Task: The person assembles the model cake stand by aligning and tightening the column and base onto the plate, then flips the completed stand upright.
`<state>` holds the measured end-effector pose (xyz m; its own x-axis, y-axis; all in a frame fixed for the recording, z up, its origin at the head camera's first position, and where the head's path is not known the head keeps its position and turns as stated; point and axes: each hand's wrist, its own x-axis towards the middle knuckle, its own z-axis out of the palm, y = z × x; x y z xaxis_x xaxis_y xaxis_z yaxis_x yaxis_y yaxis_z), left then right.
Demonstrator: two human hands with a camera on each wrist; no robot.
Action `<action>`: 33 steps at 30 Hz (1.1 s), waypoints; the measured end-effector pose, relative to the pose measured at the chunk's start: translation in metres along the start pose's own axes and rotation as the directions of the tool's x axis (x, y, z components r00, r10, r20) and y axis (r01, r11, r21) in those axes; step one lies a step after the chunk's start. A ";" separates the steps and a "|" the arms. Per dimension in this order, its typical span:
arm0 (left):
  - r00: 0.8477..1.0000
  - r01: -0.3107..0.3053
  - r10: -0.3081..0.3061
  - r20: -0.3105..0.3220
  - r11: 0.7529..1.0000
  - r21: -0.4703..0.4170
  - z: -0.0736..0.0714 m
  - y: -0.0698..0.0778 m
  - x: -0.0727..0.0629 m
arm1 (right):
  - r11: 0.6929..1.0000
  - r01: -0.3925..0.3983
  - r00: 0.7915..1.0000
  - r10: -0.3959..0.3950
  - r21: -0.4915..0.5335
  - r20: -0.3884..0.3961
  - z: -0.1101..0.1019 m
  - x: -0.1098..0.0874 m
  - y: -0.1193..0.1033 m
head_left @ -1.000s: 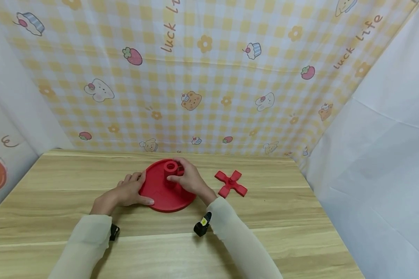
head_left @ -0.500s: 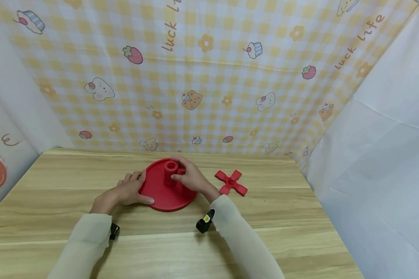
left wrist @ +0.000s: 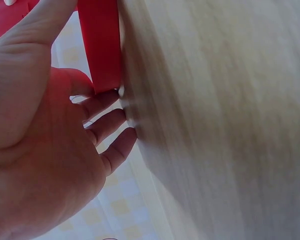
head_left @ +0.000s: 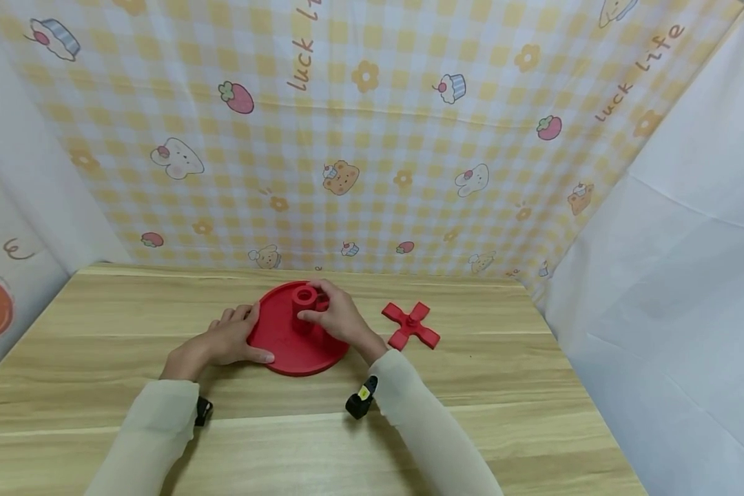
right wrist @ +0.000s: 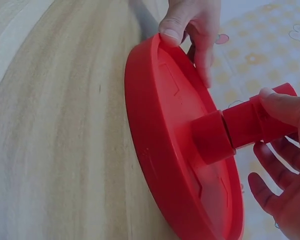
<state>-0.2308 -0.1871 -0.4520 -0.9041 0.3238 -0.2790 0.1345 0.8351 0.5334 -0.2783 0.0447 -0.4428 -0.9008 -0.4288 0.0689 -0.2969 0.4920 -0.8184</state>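
A round red base with a raised rim lies on the wooden table. My left hand holds it at its left edge, thumb on the rim in the right wrist view and the other fingers near the tabletop. From the base's middle rises a short post. A red tube with a hollow top stands on that post, and a thin seam line shows between them in the right wrist view. My right hand pinches the tube near its upper end, thumb on one side; a small side stub is partly hidden by the fingers.
To the right of my right hand lies a red four-armed cross piece with a small peg in its centre. A yellow checked cloth hangs behind the table. White cloth hangs at both sides.
My right hand swung slightly right at the tube, then back left, with the thumb shifting along the tube's front. My left hand and the base have stayed in place.
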 end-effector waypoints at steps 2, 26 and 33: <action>1.000 0.000 0.000 0.000 1.000 0.000 0.000 0.001 0.000 | 1.000 -0.002 1.000 0.002 -0.002 -0.011 0.001 0.000 0.000; 1.000 -0.023 0.024 -0.019 0.999 0.039 0.001 0.001 0.000 | 0.999 0.025 0.999 -0.023 0.036 -0.036 0.003 -0.002 0.002; 1.000 -0.022 0.022 -0.022 0.999 0.034 0.000 -0.001 0.001 | 1.000 0.007 0.998 -0.006 0.012 -0.061 0.006 -0.002 0.001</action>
<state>-0.2318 -0.1874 -0.4532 -0.9096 0.3325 -0.2492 0.1679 0.8426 0.5117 -0.2749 0.0413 -0.4469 -0.9166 -0.3846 0.1089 -0.2992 0.4796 -0.8249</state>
